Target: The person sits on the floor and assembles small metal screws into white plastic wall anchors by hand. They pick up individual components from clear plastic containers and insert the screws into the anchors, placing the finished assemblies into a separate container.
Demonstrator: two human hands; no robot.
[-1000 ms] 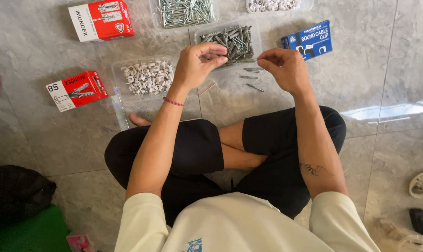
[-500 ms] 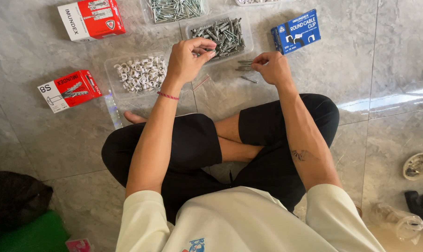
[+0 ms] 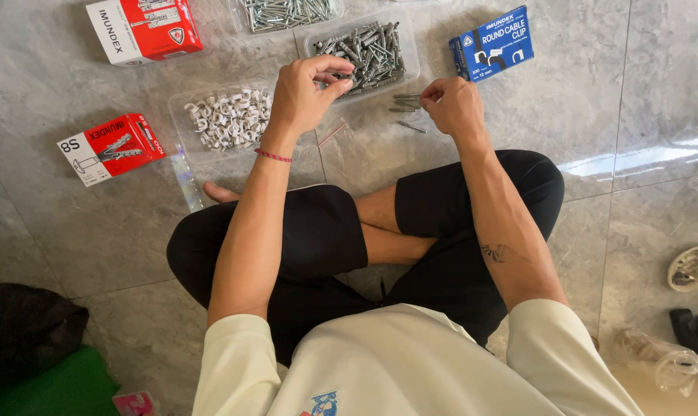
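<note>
Sitting cross-legged on the grey tile floor (image 3: 610, 139), with everything laid in an arc within arm's reach.

Left hand (image 3: 306, 96): raised over the near edge of the clear tray of screws (image 3: 368, 50), thumb and fingertips pinched together. Something small may be between them; I cannot tell what, or whether anything is there at all.

Right hand (image 3: 453, 104): lowered to the floor just beside that tray, fingers curled at a small pile of loose screws (image 3: 406, 100). Whether it grips one I cannot tell. The pile lies between both hands, so either can reach it.

Containers, left to right:
- Small red and white box (image 3: 110, 146), closed, lying flat, contents hidden.
- Larger red and white box (image 3: 145, 27), closed, at the far edge.
- Clear tray of white cable clips (image 3: 229, 115), open, heaped, just left of my left wrist.
- Clear tray of screws, open, full of grey screws.
- Second clear tray (image 3: 287, 11) behind it, partly out of view, holding shinier screws.
- Blue box (image 3: 493, 42), closed, right of the trays.

Stray item: one thin pale nail (image 3: 332, 134) on the tile below my left hand.
</note>
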